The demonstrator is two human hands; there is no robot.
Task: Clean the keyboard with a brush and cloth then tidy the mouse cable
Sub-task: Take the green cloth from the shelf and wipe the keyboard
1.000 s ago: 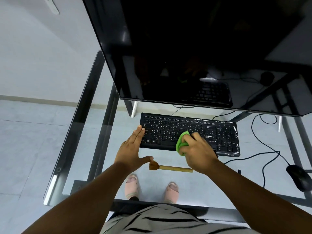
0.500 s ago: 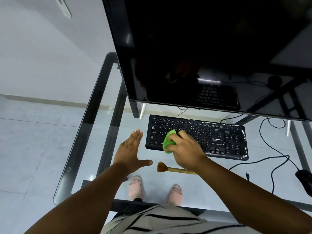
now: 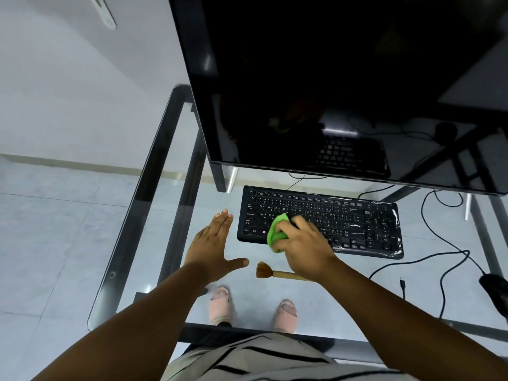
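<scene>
The right hand [image 3: 303,244], bunching the cloth [image 3: 277,232], has slid left across the keyboard [image 3: 357,221]; the left hand [image 3: 213,243] hovers spread flat at frame centre. Unbraced, the keyboard may skid on glass.

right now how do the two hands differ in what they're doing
The right hand grips a green cloth on the keyboard; the left hand holds nothing. The right hand's fingers are curled; the left hand's are straight, thumb spread. The right hand is over the keys; the left hand is beside the keyboard's left end.

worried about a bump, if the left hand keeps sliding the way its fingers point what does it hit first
Probably the monitor's leg. The left hand passes just left of the keyboard; depth is unclear.
</scene>
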